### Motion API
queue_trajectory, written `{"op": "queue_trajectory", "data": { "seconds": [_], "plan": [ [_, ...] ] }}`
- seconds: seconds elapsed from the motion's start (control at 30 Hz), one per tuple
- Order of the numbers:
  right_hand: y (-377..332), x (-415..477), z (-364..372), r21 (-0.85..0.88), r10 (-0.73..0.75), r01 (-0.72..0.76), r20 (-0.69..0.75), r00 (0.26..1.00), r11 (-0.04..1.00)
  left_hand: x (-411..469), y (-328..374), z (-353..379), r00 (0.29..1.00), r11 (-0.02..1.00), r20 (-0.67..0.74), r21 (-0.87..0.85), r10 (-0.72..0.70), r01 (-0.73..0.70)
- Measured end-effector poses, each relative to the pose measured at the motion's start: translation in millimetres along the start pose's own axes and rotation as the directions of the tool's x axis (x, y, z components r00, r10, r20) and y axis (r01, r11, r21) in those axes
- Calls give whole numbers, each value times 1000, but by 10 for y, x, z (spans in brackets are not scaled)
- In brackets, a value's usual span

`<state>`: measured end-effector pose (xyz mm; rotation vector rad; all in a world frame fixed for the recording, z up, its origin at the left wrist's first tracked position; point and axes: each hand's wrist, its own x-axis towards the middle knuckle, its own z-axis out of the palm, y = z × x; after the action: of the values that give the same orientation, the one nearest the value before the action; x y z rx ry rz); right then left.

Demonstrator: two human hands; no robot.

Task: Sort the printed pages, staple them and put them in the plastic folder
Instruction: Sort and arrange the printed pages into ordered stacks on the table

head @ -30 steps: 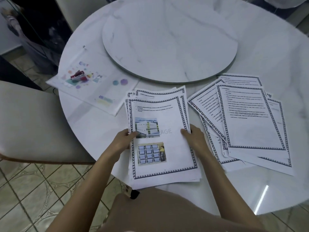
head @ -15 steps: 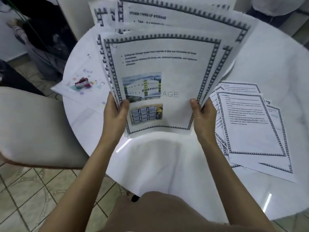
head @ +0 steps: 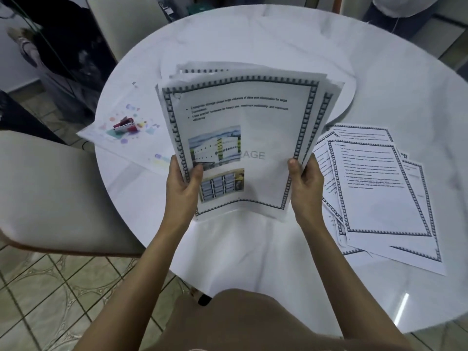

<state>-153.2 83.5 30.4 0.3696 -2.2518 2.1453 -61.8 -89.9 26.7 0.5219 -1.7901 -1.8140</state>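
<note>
I hold a stack of printed pages [head: 255, 127] upright over the white marble table [head: 253, 262], its lower edge near the tabletop. The front sheet has a patterned border, two bullet lines and two pictures. My left hand [head: 183, 184] grips the stack's left edge, thumb on the front. At the right edge my right hand [head: 305, 181] grips it the same way. A second spread of bordered pages [head: 379, 196] lies flat on the table to the right. The clear plastic folder [head: 131, 138] with coloured dots lies at the left, and a red stapler [head: 124, 124] sits on it.
A round raised turntable [head: 349, 79] sits mid-table behind the held stack. A beige chair [head: 50, 193] stands close at the left, and another chair back [head: 126, 26] at the far side. Tiled floor shows below the table's near edge.
The stack went from lying flat on the table to being lifted upright in both hands. Since half a second ago it has come lower, and its sheets are more squared together.
</note>
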Motion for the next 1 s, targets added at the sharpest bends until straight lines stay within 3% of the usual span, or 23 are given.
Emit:
{"op": "queue_trajectory", "data": {
  "seconds": [0.17, 0.37, 0.6, 1.0],
  "plan": [
    [10, -4, -19, 32, 11, -10, -31, 999, 999, -24, -10, -56, 999, 999, -19, -19, 38, -38],
    [235, -156, -8, 25, 118, -119, 22, 993, 993, -182, -334, -119, 995, 992, 10, 79, -101, 100],
    [115, -137, -5, 52, 57, -53, -66, 996, 997, -171, -171, -45, 999, 998, -40, 47, -30, 32],
    [224, -267, 45, 2, 125, -125, -17, 992, 992, -235, -305, -83, 997, 988, 0, 130, -81, 81]
  ]
}}
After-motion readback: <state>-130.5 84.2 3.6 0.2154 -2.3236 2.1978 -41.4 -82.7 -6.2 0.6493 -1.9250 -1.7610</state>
